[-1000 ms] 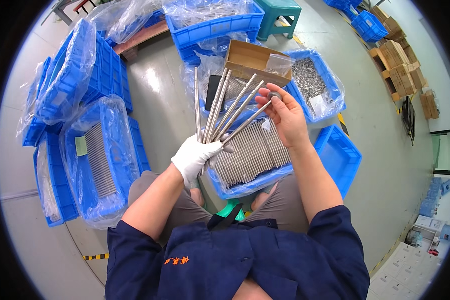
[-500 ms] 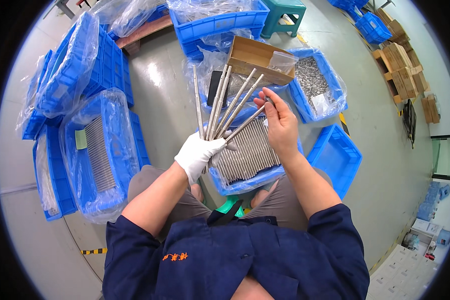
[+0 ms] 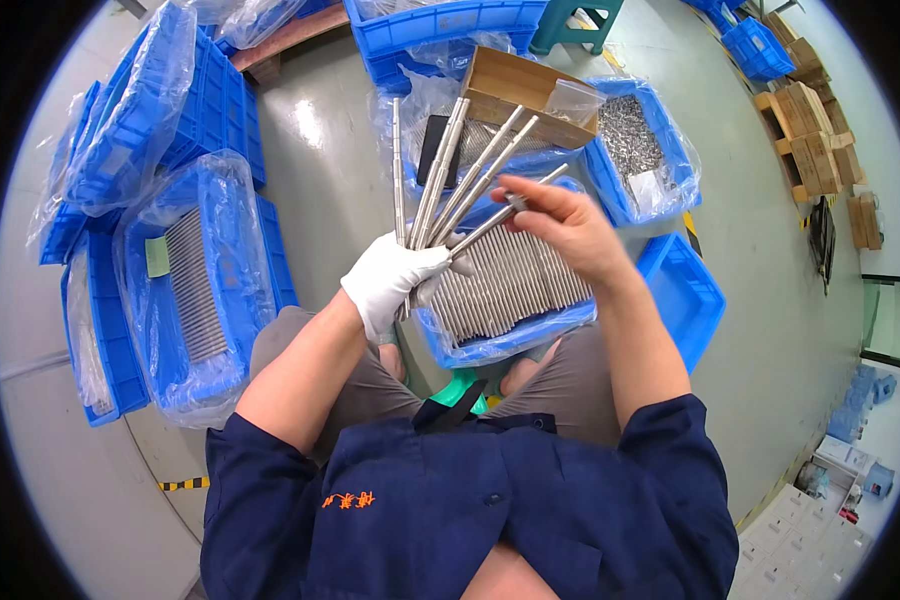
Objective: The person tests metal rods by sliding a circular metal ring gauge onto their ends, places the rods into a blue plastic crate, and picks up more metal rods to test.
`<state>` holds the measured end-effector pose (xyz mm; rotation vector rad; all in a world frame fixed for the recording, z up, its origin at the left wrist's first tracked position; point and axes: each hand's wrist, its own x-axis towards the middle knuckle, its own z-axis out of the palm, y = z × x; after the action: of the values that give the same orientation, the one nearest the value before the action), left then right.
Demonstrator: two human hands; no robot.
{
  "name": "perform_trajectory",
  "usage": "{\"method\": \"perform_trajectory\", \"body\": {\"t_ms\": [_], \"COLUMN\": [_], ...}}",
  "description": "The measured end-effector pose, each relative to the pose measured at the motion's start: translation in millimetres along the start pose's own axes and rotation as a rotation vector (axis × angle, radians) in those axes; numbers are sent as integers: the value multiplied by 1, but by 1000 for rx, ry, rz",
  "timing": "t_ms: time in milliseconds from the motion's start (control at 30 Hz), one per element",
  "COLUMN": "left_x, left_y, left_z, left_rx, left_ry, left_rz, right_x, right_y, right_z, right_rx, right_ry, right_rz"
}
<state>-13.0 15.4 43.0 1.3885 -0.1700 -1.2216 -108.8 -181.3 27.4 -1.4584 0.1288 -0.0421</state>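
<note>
Since a moment ago, the right hand [image 3: 560,225] has slid down to pinch the lowest rod, seemingly near its middle. Gloved left hand [image 3: 390,280] grips the fanned rods [image 3: 440,180] at their base, above the crate [image 3: 510,340] of rods.

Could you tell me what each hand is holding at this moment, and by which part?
The gloved left hand grips a fan of metal rods by their lower ends. The bare right hand pinches one rod near its upper end.
</note>
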Motion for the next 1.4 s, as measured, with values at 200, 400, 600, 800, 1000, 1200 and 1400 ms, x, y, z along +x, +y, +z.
{"method": "perform_trajectory", "body": {"t_ms": [200,400,600,800,1000,1200,1400], "left_x": [-3,2,-1,-3,1,1,3], "left_y": [9,-2,6,8,-2,2,-7], "left_z": [4,4,7,7,3,2,3], "left_rx": [205,381,473,459,412,448,374], "left_ry": [75,115,97,97,117,118,161], "left_rz": [46,59,1,-21,76,19,105], "right_x": [-9,-1,-5,-5,-4,-4,-2], "right_y": [-28,-20,-22,-21,-24,-20,-9], "right_z": [-50,-31,-42,-41,-29,-20,11], "right_rx": [181,322,519,468,230,322,297], "right_ry": [391,284,132,113,130,152,77], "right_rz": [-48,45,97,124,161,240,293]}}
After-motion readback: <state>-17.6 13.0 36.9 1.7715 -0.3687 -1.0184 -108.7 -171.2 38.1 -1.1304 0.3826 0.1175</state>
